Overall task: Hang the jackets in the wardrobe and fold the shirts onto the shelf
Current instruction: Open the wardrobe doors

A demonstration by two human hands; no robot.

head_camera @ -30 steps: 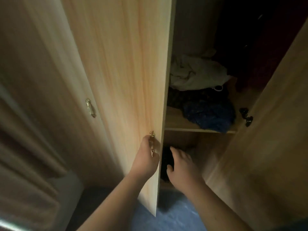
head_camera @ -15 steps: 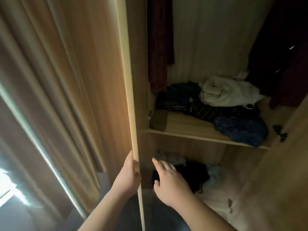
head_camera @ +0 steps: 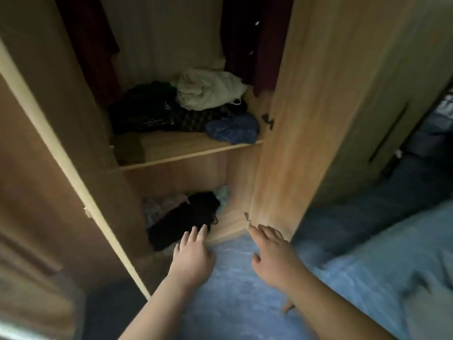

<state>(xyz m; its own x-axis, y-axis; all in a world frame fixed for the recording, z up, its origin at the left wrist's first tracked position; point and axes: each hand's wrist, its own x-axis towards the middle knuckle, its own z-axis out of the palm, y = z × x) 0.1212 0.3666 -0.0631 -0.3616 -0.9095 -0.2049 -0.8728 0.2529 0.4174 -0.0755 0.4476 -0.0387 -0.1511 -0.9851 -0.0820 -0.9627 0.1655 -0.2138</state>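
Wardrobe (head_camera: 294, 119), doors open, task judged barely begun: crumpled clothes (head_camera: 208, 92) lie unfolded on the shelf (head_camera: 171, 147), dark garments (head_camera: 245, 45) hang above, a black garment (head_camera: 181, 222) lies below; left hand (head_camera: 193, 258) and right hand (head_camera: 274, 256) empty, fingers spread.

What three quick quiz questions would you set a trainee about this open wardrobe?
1. True or false: the right hand holds a hanger.
2. Which of these lies nearest the front edge of the shelf? A) the white bundle B) the blue garment C) the dark red hanging clothes
3. Which hand is nearer the black garment in the bottom compartment?
Key: 1 false, its fingers are straight and hold nothing; 2 B; 3 the left hand.
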